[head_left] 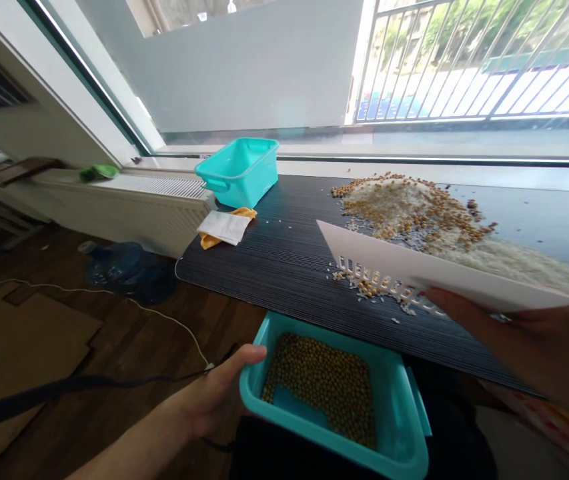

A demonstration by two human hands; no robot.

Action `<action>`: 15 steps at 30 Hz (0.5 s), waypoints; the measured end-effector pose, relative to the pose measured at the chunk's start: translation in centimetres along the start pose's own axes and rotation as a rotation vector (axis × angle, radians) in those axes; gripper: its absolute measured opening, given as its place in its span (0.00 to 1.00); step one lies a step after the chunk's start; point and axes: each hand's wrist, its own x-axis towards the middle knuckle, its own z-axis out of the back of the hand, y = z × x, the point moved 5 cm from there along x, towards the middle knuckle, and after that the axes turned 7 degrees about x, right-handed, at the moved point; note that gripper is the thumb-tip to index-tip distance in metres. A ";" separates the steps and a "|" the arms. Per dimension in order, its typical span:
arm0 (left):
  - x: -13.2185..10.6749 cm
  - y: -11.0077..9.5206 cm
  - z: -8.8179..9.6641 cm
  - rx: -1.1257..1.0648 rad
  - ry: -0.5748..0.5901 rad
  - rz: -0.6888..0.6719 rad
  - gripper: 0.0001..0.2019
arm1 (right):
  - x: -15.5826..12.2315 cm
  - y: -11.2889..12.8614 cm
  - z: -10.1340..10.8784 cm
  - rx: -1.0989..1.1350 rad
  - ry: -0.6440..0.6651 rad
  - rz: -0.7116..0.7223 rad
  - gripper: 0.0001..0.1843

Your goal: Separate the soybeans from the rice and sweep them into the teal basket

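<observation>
My left hand [224, 383] grips the left rim of a turquoise plastic bin [334, 437], its thumb over the edge. Dried peas or similar round beans [327, 377] cover most of the bin's floor. The bin sits just below the table's front edge. In my right hand [529, 340] is a thin white plastic sheet [404, 263] with a row of slots along its lower edge, tilted above the tabletop. Beneath and in front of the slots lie scattered white grains and yellow beans [369, 288]. Behind the sheet rises a mixed heap of beans and rice-like grains [394, 200].
A second turquoise bin [241, 173] stands at the dark table's [284, 260] far left corner, beside a folded white and orange cloth [227, 227]. More white grains [529, 267] spread at right. A radiator [159, 193], blue water bottle [124, 267] and cable [164, 317] are leftward.
</observation>
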 end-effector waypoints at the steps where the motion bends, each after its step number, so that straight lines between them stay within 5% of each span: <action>1: 0.0 0.0 -0.1 -0.003 0.004 0.008 0.28 | 0.0 0.0 -0.2 0.024 0.015 0.011 0.15; 7: 0.1 0.2 0.1 -0.010 0.012 -0.001 0.26 | -0.7 -1.2 0.3 0.020 0.006 0.069 0.15; 15: 0.3 0.1 0.1 0.008 0.020 -0.002 0.28 | -0.7 1.2 -0.4 0.036 0.079 0.014 0.13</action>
